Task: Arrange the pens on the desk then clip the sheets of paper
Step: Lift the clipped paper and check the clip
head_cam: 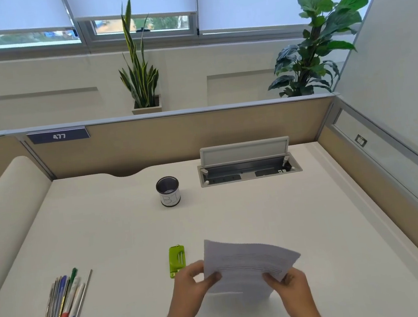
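Both hands hold a stack of white paper sheets (248,263) just above the white desk (313,211), near its front edge. My left hand (193,282) pinches the stack's left edge; my right hand (289,282) grips its lower right corner. A green clip dispenser (177,259) lies flat on the desk right beside my left hand. Several pens (63,305) in blue, green, yellow, red and grey lie side by side in a tidy row at the front left.
A black mesh pen cup (168,193) with a white label stands empty at mid-desk. Behind it to the right, a cable hatch (248,167) sits with its lid raised. Beige partition walls (200,133) close the back and right sides.
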Available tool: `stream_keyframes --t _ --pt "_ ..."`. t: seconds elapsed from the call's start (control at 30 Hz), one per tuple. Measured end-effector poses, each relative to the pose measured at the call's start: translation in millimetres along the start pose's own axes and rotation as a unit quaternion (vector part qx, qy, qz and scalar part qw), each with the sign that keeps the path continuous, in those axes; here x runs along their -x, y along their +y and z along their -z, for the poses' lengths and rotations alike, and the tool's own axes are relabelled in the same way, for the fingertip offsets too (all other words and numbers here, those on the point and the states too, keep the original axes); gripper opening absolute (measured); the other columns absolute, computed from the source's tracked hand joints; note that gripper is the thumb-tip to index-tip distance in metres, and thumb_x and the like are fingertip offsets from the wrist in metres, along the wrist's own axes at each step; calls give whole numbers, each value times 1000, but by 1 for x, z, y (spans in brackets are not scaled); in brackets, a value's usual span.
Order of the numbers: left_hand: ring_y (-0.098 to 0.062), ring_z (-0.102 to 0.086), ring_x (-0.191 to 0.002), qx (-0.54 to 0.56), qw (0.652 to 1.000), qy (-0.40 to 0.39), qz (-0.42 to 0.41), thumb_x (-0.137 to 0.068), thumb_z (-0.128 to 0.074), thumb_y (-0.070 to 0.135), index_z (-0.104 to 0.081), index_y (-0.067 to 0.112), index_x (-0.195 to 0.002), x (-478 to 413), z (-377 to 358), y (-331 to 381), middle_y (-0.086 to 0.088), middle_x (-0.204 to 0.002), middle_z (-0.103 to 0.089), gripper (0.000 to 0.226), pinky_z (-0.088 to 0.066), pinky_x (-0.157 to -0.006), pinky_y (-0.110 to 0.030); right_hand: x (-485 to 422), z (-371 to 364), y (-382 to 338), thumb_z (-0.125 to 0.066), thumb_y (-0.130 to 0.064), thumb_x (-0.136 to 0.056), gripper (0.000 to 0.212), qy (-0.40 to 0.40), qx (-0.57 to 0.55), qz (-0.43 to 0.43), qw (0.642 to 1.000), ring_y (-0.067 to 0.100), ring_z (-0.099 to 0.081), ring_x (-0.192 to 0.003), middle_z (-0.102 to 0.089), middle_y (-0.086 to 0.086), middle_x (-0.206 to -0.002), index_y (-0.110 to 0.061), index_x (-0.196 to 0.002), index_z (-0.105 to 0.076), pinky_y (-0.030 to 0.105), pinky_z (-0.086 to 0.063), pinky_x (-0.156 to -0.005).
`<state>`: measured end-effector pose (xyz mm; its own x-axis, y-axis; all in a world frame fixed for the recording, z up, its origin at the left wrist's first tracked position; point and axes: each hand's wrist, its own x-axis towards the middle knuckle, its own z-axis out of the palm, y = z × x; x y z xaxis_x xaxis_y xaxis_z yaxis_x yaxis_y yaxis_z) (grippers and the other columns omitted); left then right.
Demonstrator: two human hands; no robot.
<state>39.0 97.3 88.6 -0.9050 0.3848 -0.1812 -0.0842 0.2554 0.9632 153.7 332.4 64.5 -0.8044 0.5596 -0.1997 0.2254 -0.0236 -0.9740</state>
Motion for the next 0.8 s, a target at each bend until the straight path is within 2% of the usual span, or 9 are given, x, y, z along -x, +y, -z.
stream_keyframes --t 0.1,0.23,0.3,0.4,0.5,0.6,0.67,0.73,0.8 --pt "-9 -80 -108 5 1000 6 12 -73 -91 40 -89 38 -102 3 1 -10 11 -107 -87 29 -58 -109 -51 2 -3 9 -81 13 -87 46 -2 -17 -15 1000 12 -83 -82 -88 4 -93 -32 -86 -91 18 -62 -70" --pt "-10 -80 -107 10 1000 12 -7 -84 -91 24 -89 36 -101 -2 6 -2 10 -107 -87 21 -59 -102 -43 5 0 -2 -81 14 -86 43 -9 -59 -15 998 19 -84 -87 -88 7 -97 -28 -89 -91 21 -65 -72" --pt "-13 -78 -100 -2 999 24 -41 -84 -89 27 -89 33 -95 -7 11 13 8 -100 -86 13 -57 -93 -39 6 4 -20 -81 21 -80 49 -1 -74 14 997 19 -84 -81 -87 7 -91 -27 -86 -91 17 -63 -71" --pt "-14 -67 -90 -77 987 20 -142 -85 -83 40 -84 32 -86 -12 19 45 11 -87 -80 7 -49 -83 -32 7 22 -53 -83 26 -72 57 61 -44 118 990 4 -78 -70 -86 -1 -81 -29 -89 -87 11 -60 -70" --pt "-7 -65 -94 -191 953 -10 -236 -91 -79 36 -83 33 -87 -18 23 79 20 -86 -78 6 -49 -88 -33 13 49 -84 -89 9 -74 59 91 8 210 974 16 -80 -105 -84 2 -115 -18 -124 -72 26 -61 -96" --pt "-4 -60 -97 -298 911 -21 -284 -95 -76 35 -84 34 -93 -22 15 103 21 -90 -78 8 -44 -99 -37 22 66 -109 -97 -11 -78 60 73 165 269 946 5 -71 -123 -78 -14 -129 -27 -129 -71 20 -49 -109" --pt "-7 -62 -98 -344 881 -29 -323 -95 -75 36 -84 37 -96 -24 4 114 21 -93 -79 9 -44 -100 -38 27 66 -118 -98 -17 -76 54 28 229 275 934 -1 -70 -119 -79 -24 -121 -40 -120 -76 14 -46 -104" --pt "-8 -63 -97 -400 842 -39 -359 -94 -76 37 -83 39 -97 -24 -11 122 22 -93 -78 8 -47 -105 -41 26 64 -118 -97 -4 -77 54 -4 224 244 944 -3 -73 -103 -81 -28 -103 -46 -107 -80 9 -50 -90" --pt "-7 -64 -96 -439 810 -38 -388 -93 -80 37 -82 41 -99 -26 -27 126 24 -93 -78 7 -49 -110 -48 20 68 -109 -88 14 -79 53 -4 151 210 966 -2 -75 -86 -81 -21 -89 -38 -92 -84 7 -50 -73"
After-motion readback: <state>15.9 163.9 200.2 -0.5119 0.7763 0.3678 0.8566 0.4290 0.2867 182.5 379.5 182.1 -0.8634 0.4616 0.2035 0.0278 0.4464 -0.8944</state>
